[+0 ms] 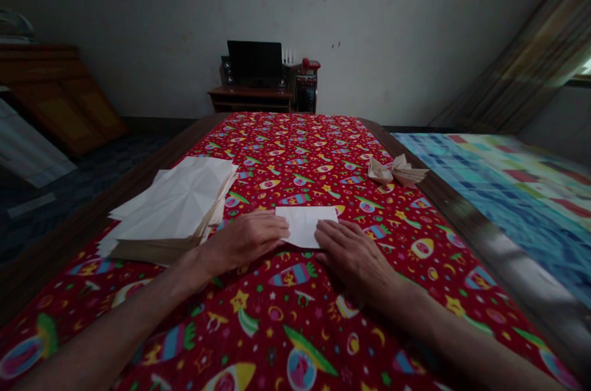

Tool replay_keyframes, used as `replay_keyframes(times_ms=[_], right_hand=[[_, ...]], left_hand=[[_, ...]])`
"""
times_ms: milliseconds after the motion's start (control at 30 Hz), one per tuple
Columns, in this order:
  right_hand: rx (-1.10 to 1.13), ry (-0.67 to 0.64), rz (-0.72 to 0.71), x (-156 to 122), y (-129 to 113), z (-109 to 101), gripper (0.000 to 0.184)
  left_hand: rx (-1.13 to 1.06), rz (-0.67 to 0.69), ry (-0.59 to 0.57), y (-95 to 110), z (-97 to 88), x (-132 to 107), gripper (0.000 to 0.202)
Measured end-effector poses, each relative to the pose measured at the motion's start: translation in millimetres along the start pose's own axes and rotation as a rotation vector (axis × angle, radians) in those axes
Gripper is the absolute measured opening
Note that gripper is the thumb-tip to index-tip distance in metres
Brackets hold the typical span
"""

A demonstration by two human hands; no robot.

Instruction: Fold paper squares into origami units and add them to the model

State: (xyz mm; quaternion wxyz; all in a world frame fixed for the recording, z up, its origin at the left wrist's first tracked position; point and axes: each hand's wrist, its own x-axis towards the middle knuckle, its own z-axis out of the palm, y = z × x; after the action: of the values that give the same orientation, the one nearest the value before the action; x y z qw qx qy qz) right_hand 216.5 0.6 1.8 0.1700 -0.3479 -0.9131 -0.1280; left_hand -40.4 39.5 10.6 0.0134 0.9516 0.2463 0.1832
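Observation:
A small folded white sheet of paper (pixel 305 223) lies flat on a red cloth (pixel 295 317) printed with rockets and stars. My left hand (pixel 247 239) rests palm down with its fingertips pressing the sheet's left edge. My right hand (pixel 353 250) lies flat beside it, fingers stretched onto the sheet's lower right corner. Neither hand lifts the paper. A stack of creased white sheets (pixel 178 206) sits just left of my left hand.
A finished folded paper figure (pixel 396 172) rests near the table's right edge (pixel 455 209). Beyond it lies a bed with a blue patterned cover (pixel 508 194). A dark screen on a low stand (pixel 255 64) is at the far wall, a wooden cabinet (pixel 60 95) at left.

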Motion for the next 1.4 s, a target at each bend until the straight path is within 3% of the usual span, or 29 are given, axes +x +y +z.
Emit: replay_keyframes(times_ms=[200,300,400,533,667,767,933,1067,1200,1300,1400], right_hand=[[0.051,0.101,-0.001,6,-8,-9,0.018],[0.244,0.241,0.063,5,-5,-7,0.019],[0.665,0.333,0.257,7,-2,-8,0.016],[1.203,0.326,0.650,13,-3,-13,0.020],[1.518,0.273,0.954,15,-6,-16,0.031],[1.571,0.243,1.047,14,-6,-13,0.038],[1.460,0.169,0.951,12,-3,-1,0.048],[1.082,0.099,0.739,8,4,2,0.048],[0.620,-0.099,0.454,0,9,1,0.026],[0.514,-0.130,0.307,-3,8,-2,0.017],[0.444,-0.195,0.161,-3,7,-12,0.019]], left_hand=[[-0.005,0.050,0.188,13,-7.8,9,0.017],[-0.121,-0.001,0.271,16,-7.8,11,0.017],[-0.366,-0.235,0.315,15,-4.3,12,0.029],[-0.713,-0.664,0.311,17,-4.7,15,0.032],[-1.040,-0.740,0.349,27,-12.3,22,0.040],[-1.152,-0.767,0.347,34,-14.3,25,0.038],[-1.156,-0.863,0.297,34,-9.8,23,0.031],[-1.013,-0.899,0.206,23,-0.4,21,0.027],[-0.633,-0.807,0.233,14,11.8,19,0.048],[-0.274,-0.749,0.158,18,13.5,18,0.052],[-0.119,-0.725,0.097,24,10.8,18,0.055]])
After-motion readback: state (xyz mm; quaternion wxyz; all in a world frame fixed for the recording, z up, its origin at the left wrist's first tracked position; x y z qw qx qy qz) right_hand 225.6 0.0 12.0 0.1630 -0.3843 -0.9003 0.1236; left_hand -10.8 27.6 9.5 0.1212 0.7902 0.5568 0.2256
